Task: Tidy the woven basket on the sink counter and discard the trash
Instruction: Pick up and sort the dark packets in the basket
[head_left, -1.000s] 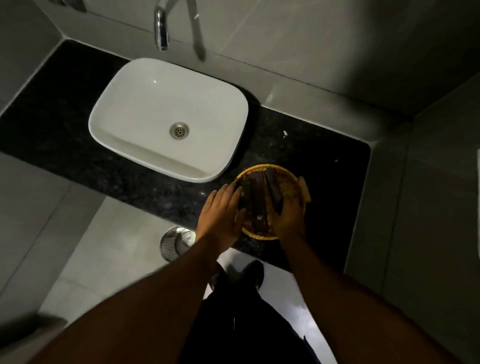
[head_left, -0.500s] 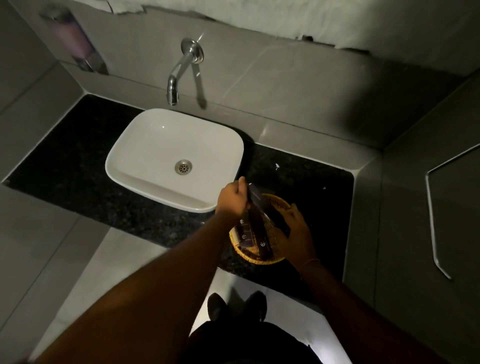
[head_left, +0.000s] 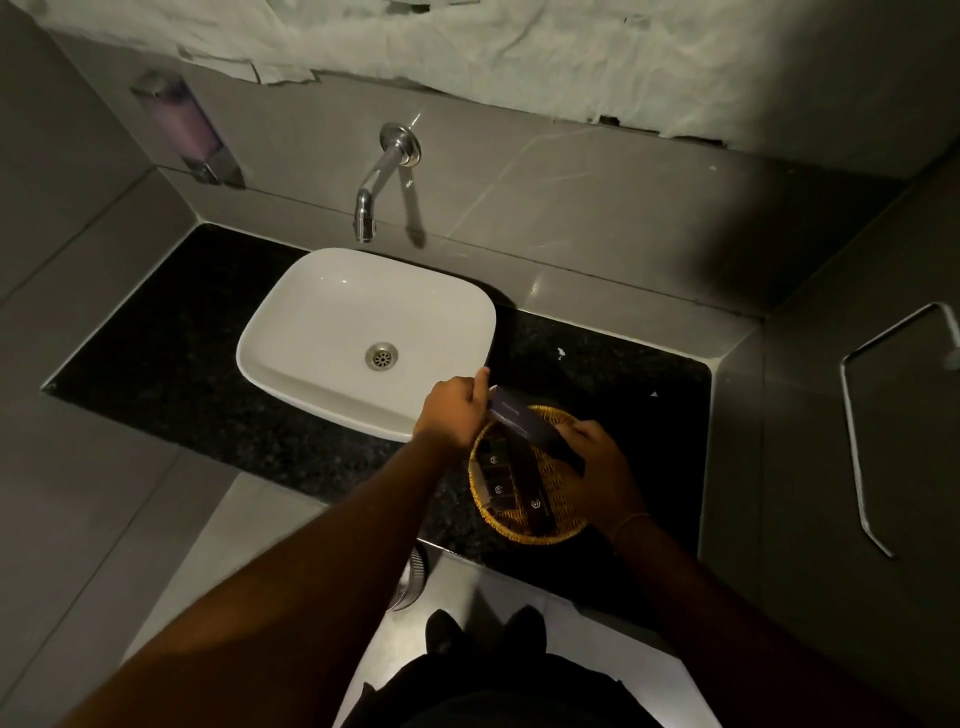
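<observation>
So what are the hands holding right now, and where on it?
A dark box, lifted over the basket: left hand on its far end, right hand on its near end.

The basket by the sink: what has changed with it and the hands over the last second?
The left hand has closed on one end of a long dark box and lifted it up out of the woven basket; a second ago both hands lay flat over the contents. The right hand now steadies the box's other end. The other dark boxes stayed in the basket, which stayed beside the sink.
</observation>
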